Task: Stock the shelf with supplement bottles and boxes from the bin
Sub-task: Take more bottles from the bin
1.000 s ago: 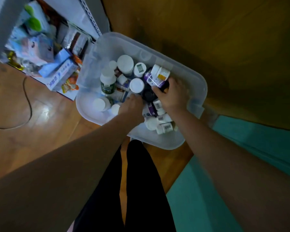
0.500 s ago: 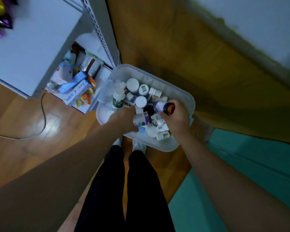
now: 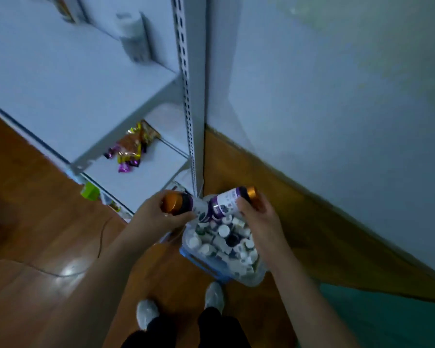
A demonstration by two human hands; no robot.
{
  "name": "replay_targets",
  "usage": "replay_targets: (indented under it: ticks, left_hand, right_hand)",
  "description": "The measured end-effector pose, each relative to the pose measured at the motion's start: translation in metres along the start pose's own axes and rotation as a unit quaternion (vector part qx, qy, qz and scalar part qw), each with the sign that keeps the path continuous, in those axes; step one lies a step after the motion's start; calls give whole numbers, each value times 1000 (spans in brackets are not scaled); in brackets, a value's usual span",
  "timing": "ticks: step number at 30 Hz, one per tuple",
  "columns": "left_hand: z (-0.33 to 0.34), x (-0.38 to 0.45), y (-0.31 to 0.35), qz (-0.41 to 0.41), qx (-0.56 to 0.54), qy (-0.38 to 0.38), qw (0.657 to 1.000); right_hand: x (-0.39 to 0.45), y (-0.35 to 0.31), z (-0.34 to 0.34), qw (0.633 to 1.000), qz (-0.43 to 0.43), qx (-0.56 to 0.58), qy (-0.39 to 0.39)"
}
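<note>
While we stand over the bin (image 3: 258, 278), each of our hands holds a bottle above it. Our left hand (image 3: 158, 217) curls its fingers round the left bottle (image 3: 183, 204), a purple one with an orange cap pointing toward the shelf. Our right hand (image 3: 258, 222) grips the right bottle (image 3: 230, 200), also purple with a white label, its orange cap pointing away to the right. These two lie on their sides, and their bases meet or nearly meet between our hands; blur keeps us from telling which.

Down in the clear bin on the floor (image 3: 35, 234), many small bottles with white caps (image 3: 223, 230) are heaped together, with a dark-capped one among them. Its near rim shows a blue edge.

To the left rises the grey shelf (image 3: 60, 71), its slotted post (image 3: 186, 96) just beside the bin. On the top board stands a blurred white container (image 3: 133, 38). A lower board carries shiny snack packets (image 3: 131, 149). A green box (image 3: 89, 193) sits at the shelf's foot. A thin cable (image 3: 101, 237) runs across the floor. Our shoes (image 3: 147, 313) are just before the bin, and the wall (image 3: 337, 96) is on the right.
</note>
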State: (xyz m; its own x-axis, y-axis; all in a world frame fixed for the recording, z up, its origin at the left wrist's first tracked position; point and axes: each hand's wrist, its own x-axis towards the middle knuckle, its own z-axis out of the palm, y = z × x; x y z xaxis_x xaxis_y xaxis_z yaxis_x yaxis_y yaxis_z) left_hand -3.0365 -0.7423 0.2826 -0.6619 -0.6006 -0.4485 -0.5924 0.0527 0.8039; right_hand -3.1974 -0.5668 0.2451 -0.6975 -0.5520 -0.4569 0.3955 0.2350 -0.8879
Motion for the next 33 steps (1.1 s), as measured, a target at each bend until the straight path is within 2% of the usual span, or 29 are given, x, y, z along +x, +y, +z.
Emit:
replay_targets:
  ticks: [5, 9, 13, 17, 20, 27, 33]
  left_hand:
    - [-86, -65, 52, 88, -157, 43, 983]
    - [-151, -108, 58, 107, -334, 68, 934]
    - [-212, -141, 41, 107, -463, 90, 875]
    - [-266, -172, 10, 87, -517, 139, 840]
    - [-302, -189, -18, 76, -536, 156, 826]
    - [-380, -187, -69, 79, -525, 200, 824]
    - [-461, -130, -88, 69, -517, 237, 819]
  right_hand:
    - [-57, -88, 71, 992, -66, 97, -45]
    - [-107, -121, 145, 984, -115, 112, -75]
    - [-131, -138, 230, 970, -85, 187, -128]
    - [-141, -134, 309, 964, -103, 170, -177]
    - [-146, -129, 361, 963, -96, 159, -196]
    - [-137, -149, 475, 956, -101, 126, -247]
    - [-85, -173, 568, 951, -92, 130, -266]
